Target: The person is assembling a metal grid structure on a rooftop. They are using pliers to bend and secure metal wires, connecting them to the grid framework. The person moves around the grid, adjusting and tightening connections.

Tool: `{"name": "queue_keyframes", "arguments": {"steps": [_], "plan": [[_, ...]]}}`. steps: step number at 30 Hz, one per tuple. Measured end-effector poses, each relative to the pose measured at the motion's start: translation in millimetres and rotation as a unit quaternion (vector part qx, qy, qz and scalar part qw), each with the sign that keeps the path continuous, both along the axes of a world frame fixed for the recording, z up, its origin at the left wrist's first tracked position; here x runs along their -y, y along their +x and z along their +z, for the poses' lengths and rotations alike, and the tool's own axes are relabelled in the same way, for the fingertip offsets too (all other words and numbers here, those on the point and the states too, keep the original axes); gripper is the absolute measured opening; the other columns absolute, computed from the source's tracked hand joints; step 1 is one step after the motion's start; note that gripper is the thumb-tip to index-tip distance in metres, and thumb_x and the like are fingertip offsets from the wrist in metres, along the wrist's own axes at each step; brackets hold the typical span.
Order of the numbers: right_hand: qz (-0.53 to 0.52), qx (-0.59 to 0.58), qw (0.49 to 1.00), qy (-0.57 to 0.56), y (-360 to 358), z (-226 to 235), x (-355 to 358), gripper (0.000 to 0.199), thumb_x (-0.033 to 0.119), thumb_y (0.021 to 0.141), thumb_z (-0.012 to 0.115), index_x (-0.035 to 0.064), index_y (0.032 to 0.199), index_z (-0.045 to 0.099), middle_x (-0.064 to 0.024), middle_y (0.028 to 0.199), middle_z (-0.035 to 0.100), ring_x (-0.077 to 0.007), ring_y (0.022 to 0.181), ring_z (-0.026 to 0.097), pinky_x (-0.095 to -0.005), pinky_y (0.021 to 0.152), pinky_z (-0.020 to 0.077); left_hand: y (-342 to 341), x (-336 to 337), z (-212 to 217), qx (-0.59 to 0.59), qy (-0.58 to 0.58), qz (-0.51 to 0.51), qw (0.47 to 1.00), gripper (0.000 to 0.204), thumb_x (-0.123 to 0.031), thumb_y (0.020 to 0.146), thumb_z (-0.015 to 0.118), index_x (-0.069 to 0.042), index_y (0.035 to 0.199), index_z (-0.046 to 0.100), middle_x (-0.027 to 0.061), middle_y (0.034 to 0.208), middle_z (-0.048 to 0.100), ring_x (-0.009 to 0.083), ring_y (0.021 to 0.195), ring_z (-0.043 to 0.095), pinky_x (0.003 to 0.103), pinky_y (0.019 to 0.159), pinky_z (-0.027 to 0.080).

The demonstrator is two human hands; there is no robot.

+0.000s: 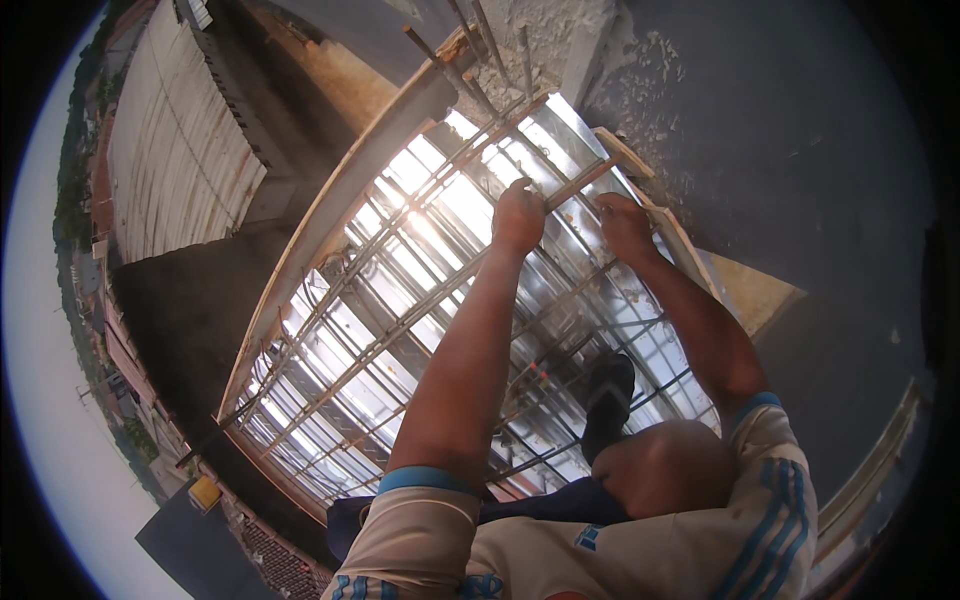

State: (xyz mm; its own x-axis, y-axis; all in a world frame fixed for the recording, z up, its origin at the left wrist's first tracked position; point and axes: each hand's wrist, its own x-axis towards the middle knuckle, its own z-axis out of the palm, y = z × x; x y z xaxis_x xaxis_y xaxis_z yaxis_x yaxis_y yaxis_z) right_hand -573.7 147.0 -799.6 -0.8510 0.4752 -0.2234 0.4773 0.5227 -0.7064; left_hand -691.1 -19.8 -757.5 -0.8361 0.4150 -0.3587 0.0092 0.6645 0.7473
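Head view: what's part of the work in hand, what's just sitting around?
In hand:
- left hand, closed on a rebar bar
- right hand, on the same bar
- rebar grid
- shiny metal decking beneath

Lying about:
- wooden edge board
- concrete rubble
- grey roof slab

The single head view looked steeply down from above the person's shoulders, close over both outstretched forearms. It faced the rebar grid (420,300) just beyond the fingers (520,190), with rooftops and sky bending away at the left rim.
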Motion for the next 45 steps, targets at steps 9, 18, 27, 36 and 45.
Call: {"name": "queue_keyframes", "arguments": {"steps": [9, 18, 27, 36, 45], "plan": [[-0.002, -0.024, 0.999, -0.023, -19.7, -15.5, 1.4, 0.019, 0.005, 0.084, 0.052, 0.0049, 0.094, 0.068, -0.0159, 0.092, 0.068, -0.0322, 0.090, 0.065, -0.0377, 0.079, 0.0508, -6.7, -14.7, -48.4, -0.077, -0.033, -0.096, 0.992, 0.041, -0.023, 0.092, 0.049, 0.000, 0.125, 0.053, 0.0236, 0.114, 0.060, 0.0384, 0.105, 0.058, 0.042, 0.092, 0.046], [-0.002, -0.010, 0.998, -0.062, -27.5, -13.4, 0.1, 0.019, 0.010, 0.088, 0.051, 0.0023, 0.095, 0.067, -0.0167, 0.097, 0.067, -0.0304, 0.096, 0.064, -0.0369, 0.085, 0.0496, -18.4, -14.1, -96.4, -0.079, -0.088, -0.137, 0.984, 0.030, -0.023, 0.089, 0.053, -0.004, 0.111, 0.060, 0.0240, 0.107, 0.063, 0.0380, 0.104, 0.058, 0.045, 0.091, 0.045], [-0.144, 0.139, 0.921, -0.333, -35.5, 22.7, 5.5, 0.026, 0.015, 0.087, 0.054, -0.0002, 0.105, 0.063, -0.0036, 0.068, 0.056, -0.0095, 0.047, 0.045, -0.0273, 0.042, 0.0366, -15.1, -18.1, -66.4, -0.125, -0.109, -0.133, 0.977, 0.021, -0.021, 0.090, 0.050, -0.005, 0.095, 0.063, 0.0207, 0.093, 0.065, 0.0393, 0.093, 0.061, 0.046, 0.083, 0.047], [-0.033, 0.135, 0.941, -0.308, -37.7, 57.0, 5.5, 0.024, 0.019, 0.085, 0.056, -0.0009, 0.095, 0.065, -0.0111, 0.071, 0.063, -0.0181, 0.059, 0.059, -0.0324, 0.055, 0.0468, 17.7, -26.7, -10.1, -0.123, -0.040, -0.110, 0.986, 0.018, -0.007, 0.085, 0.052, -0.005, 0.100, 0.062, 0.0179, 0.103, 0.060, 0.0369, 0.097, 0.059, 0.044, 0.084, 0.047], [0.040, 0.080, 0.991, -0.096, -28.6, 25.9, 6.4, 0.025, 0.020, 0.085, 0.052, -0.0002, 0.094, 0.064, -0.0123, 0.069, 0.061, -0.0228, 0.063, 0.059, -0.0372, 0.065, 0.0463, 8.1, -39.3, 1.0, -0.106, -0.082, -0.095, 0.986, 0.013, -0.014, 0.085, 0.055, -0.007, 0.093, 0.063, 0.0171, 0.094, 0.064, 0.0369, 0.090, 0.062, 0.045, 0.080, 0.049]]}}
